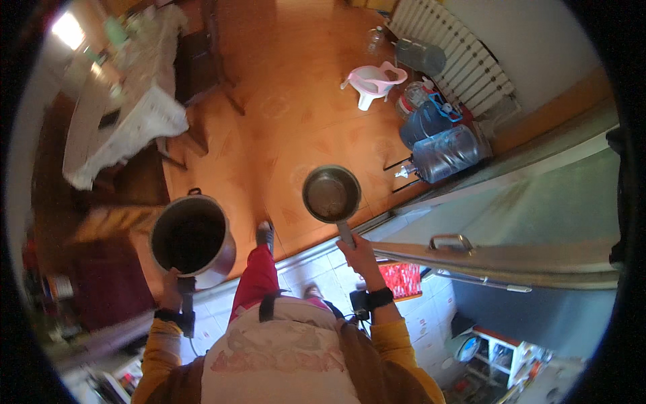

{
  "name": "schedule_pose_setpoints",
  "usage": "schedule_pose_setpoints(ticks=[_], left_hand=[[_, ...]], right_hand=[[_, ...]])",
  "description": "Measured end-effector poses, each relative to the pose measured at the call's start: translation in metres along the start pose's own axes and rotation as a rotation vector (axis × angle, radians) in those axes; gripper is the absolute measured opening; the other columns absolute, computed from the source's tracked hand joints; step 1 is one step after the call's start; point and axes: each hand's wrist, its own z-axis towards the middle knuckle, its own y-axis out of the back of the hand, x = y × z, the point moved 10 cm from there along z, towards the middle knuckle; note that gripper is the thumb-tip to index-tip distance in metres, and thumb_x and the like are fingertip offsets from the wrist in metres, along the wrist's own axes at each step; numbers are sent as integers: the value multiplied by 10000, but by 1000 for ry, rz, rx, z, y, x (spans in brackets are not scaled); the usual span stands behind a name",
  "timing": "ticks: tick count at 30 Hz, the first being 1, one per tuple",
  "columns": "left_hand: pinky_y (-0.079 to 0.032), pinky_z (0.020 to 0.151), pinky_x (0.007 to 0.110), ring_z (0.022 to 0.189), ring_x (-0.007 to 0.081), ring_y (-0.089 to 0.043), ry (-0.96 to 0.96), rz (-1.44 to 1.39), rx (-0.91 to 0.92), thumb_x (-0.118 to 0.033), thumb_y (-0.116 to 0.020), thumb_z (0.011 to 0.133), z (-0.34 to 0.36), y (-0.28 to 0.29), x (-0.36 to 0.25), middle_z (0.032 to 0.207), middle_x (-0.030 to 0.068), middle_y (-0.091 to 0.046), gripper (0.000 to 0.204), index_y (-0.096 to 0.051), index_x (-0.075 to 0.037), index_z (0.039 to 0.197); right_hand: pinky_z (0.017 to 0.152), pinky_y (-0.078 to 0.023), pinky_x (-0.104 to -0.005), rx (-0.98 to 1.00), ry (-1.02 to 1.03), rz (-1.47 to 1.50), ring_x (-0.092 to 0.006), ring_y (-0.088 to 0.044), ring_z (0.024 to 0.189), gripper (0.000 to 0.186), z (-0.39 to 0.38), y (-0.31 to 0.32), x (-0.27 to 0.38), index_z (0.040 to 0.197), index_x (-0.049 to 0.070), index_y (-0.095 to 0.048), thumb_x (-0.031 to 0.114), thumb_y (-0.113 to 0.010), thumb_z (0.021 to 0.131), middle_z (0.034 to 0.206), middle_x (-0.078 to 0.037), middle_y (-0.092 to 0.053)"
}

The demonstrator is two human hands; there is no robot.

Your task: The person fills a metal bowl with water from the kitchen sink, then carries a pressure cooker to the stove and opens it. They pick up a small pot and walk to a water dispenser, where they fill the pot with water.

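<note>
In my left hand (172, 288) is the near handle of a deep silver metal pot (221, 261), its fingers closed around it. The pot is held out at my left with its mouth up. Its inside is too dark to make out, and a small dark loop handle sticks out on the far side. My right hand (361, 257) grips the grey handle of a small round saucepan (331, 194), held ahead and to the right of my body. The saucepan's grey-brown inside bottom shows. The two pans are apart from each other.
Astride a door sill, I face a room with an orange tiled floor (282, 135). A cloth-covered table (134, 128) stands left. At right are a pink and white child's seat (371, 82), large blue water bottles (444, 155), a radiator (457, 57) and a sliding door (511, 262).
</note>
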Motion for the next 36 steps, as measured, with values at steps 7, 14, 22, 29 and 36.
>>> schedule_pose_setpoints(ticks=[7,14,22,29,36], left_hand=[[-502,564,354,678,185,-578,-137,485,202,-364,-609,904,141,-133,-151,804,62,-559,269,-500,-119,926],[-416,400,341,504,173,-533,-2,554,253,-324,-579,862,274,-307,-211,646,52,-514,256,-520,-82,802],[-468,574,302,632,153,-546,-73,693,495,-308,-636,885,315,-545,-243,759,17,-507,237,-533,-99,845],[-497,687,309,814,155,-569,-62,905,567,-205,-604,909,366,-675,-212,913,41,-559,236,-543,-44,1071],[-467,784,343,865,227,-549,34,1304,640,-139,-610,809,487,-769,-127,973,83,-568,366,-534,4,1138]], right_hand=[[379,-402,-297,-266,-172,130,-127,-526,403,330,42,16,19,825,10,-601,326,-689,863,510,-35,-530],[443,-457,-347,-502,-286,183,-177,-552,445,361,80,63,10,787,-5,-598,339,-681,858,544,-93,-563],[625,-469,-467,-653,-431,267,-367,-647,735,433,153,121,-79,839,-40,-607,387,-671,857,760,-237,-638],[439,-413,-359,-791,-518,411,-178,-535,459,329,165,167,-127,803,-2,-599,311,-670,875,552,-88,-543],[385,-375,-328,-888,-699,654,-132,-485,425,335,166,179,-146,757,-2,-560,294,-670,870,530,-62,-518]])
